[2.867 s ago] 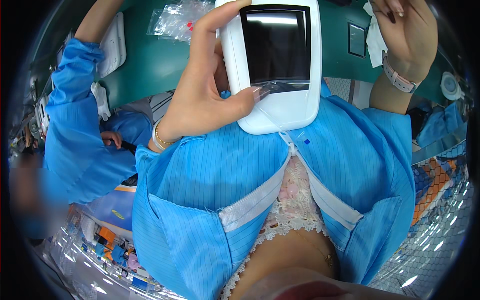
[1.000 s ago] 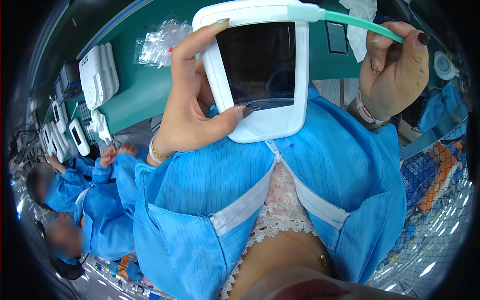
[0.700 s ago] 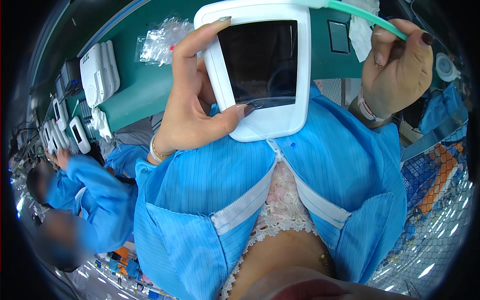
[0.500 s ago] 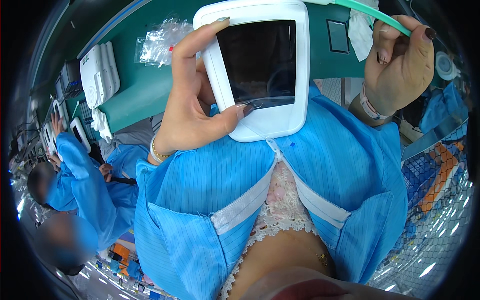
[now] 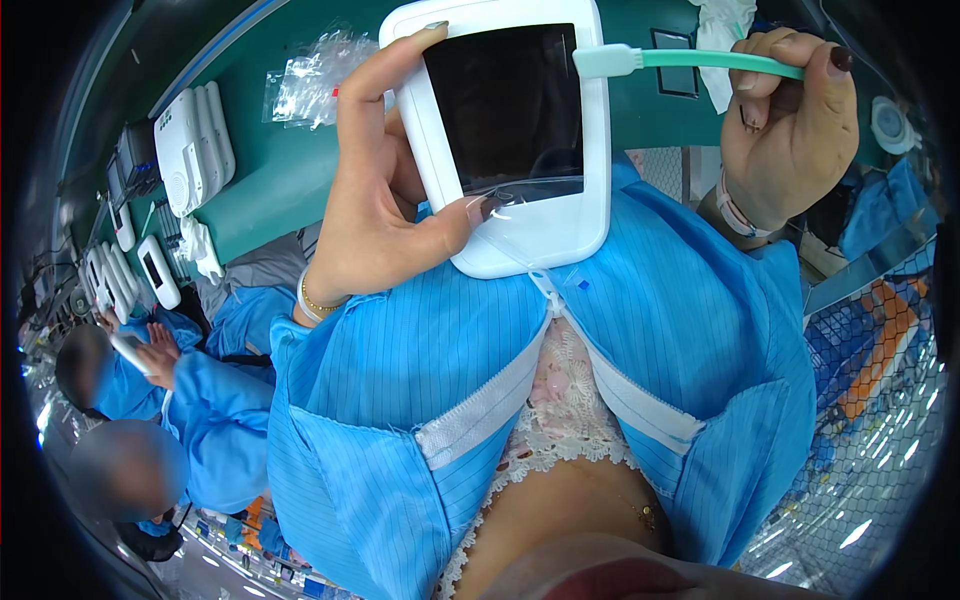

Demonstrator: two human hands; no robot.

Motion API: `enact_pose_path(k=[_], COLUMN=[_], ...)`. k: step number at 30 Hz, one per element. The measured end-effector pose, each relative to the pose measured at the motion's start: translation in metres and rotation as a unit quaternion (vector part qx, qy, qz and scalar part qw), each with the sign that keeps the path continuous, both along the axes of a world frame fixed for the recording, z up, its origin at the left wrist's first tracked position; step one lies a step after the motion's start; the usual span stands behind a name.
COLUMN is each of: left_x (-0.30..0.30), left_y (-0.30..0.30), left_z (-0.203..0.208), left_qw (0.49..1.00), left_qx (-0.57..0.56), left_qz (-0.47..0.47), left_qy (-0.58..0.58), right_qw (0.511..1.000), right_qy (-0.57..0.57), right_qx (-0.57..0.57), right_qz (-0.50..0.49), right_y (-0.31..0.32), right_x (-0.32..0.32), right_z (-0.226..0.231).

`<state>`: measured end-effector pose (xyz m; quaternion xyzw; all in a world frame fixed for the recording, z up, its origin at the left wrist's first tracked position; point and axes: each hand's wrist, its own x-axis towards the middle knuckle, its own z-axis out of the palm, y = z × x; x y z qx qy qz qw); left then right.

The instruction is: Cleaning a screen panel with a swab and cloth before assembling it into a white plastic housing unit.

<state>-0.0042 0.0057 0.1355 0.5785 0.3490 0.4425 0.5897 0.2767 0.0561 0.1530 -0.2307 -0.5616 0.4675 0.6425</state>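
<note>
My left hand [image 5: 385, 190] grips a white handheld monitor [image 5: 550, 235] by its left side, thumb on the front near the lower edge of the dark screen [image 5: 505, 110]. A clear film [image 5: 535, 190] shows along that lower edge, by my thumb. Closed around the far end of a green-handled stick [image 5: 690, 58] is my right hand [image 5: 790, 140]. The stick's flat white head [image 5: 605, 60] lies over the screen's upper right edge; whether it touches cannot be told. The monitor is tilted up in front of my blue smock.
On the green table lie clear plastic bags [image 5: 325, 80], a dark glass panel [image 5: 675, 65] and white cloth [image 5: 715, 75]. White devices [image 5: 195, 150] stand at the left. Two co-workers in blue sit further left, one hand [image 5: 158, 355] by a white device. A round dispenser [image 5: 890, 125] stands right.
The stick's white head has come down from beyond the monitor's top edge onto the screen's right side. My right hand shifted slightly left. A co-worker's hands have drawn back from the devices.
</note>
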Motion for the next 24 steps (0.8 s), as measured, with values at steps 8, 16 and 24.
enact_pose_path(k=[8,16,24], left_x=[0.005,0.004,0.006], left_y=[-0.004,-0.005,-0.003], left_z=[0.003,-0.005,-0.002], left_qw=[0.999,0.997,0.996], left_qx=[-0.019,-0.054,-0.081], left_qz=[0.028,0.054,-0.009], left_qy=[0.026,0.014,-0.037], right_qw=[0.998,0.907,0.761], right_qy=[-0.040,-0.108,-0.446], right_qx=[0.004,0.056,0.074], right_qz=[-0.048,-0.403,-0.465], right_y=[-0.005,-0.002,-0.003], right_x=[-0.005,0.014,0.060], right_z=[-0.002,0.008,-0.034])
